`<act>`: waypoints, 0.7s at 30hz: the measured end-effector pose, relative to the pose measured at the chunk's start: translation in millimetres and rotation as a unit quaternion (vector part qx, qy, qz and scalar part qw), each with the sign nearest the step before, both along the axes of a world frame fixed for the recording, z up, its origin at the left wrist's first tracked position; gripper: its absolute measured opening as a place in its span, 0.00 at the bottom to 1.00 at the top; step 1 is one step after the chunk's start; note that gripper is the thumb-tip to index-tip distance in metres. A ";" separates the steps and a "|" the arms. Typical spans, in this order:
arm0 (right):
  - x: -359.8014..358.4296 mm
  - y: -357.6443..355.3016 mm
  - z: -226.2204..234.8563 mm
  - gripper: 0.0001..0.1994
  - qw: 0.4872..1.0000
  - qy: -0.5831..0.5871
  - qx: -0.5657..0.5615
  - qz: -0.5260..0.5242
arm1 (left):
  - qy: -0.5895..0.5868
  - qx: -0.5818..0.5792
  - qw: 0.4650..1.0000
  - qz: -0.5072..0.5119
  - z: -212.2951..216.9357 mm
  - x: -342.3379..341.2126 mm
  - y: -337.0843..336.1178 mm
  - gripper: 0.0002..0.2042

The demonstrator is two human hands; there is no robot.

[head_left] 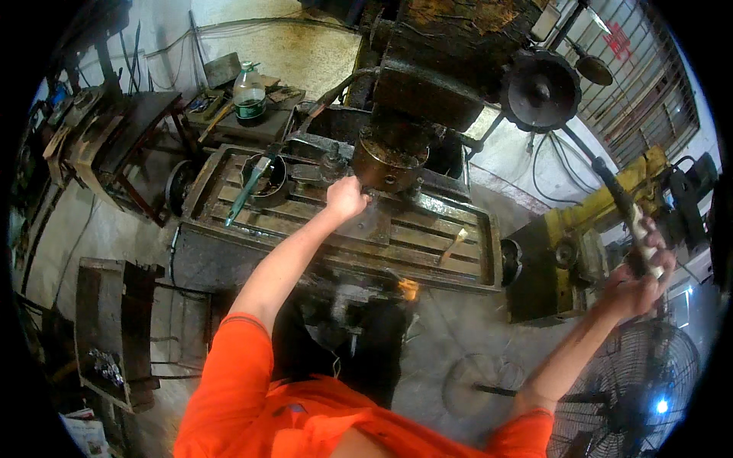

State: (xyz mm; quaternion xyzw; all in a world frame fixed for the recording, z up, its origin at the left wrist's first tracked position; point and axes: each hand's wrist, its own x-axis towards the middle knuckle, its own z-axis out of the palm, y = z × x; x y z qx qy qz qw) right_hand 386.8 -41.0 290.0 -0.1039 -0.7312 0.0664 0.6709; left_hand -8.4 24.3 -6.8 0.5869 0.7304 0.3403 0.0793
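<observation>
My right hand (645, 278) is wrapped round the pale grip of a long dark lever (611, 179) at the right. The lever runs up to a dark scalloped hub (540, 90) on the machine. My left hand (347, 198) is closed just under the round metal spindle head (389, 162), over the slotted machine table (427, 243); what its fingers hold, if anything, is hidden. Left of it, a green-handled brush (243, 197) lies across a round pan (276, 183). A small pale brush (456, 244) rests on the table's right part.
A bottle of dark liquid (250, 99) stands on a bench behind at the left. A large floor fan (645, 382) is close below my right arm. A yellow machine (561, 229) stands right of the table, and a metal box (114, 328) sits low at the left.
</observation>
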 end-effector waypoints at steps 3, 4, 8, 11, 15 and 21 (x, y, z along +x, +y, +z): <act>3.6 -4.6 -9.4 0.08 0.999 0.031 -0.010 0.010 | 0.002 -0.004 1.000 0.006 1.5 4.1 0.5 0.15; 5.3 -5.6 -6.3 0.08 0.999 0.038 -0.020 0.018 | 0.003 -0.004 1.000 0.006 1.8 6.2 2.0 0.15; -8.0 -5.6 -26.8 0.09 0.998 0.046 -0.020 -0.022 | -0.003 -0.028 0.999 0.016 5.4 -1.4 -5.9 0.16; -13.3 -13.2 -33.3 0.09 0.998 0.024 0.010 -0.062 | -0.004 -0.015 1.000 0.002 3.8 0.4 0.6 0.16; -17.1 -14.8 -31.3 0.10 0.998 0.041 -0.015 -0.036 | -0.005 -0.023 1.000 0.004 11.7 3.1 -3.2 0.15; -12.5 -12.4 -40.0 0.13 0.996 0.071 -0.050 0.016 | -0.011 -0.059 0.998 0.001 21.4 -2.2 -16.5 0.15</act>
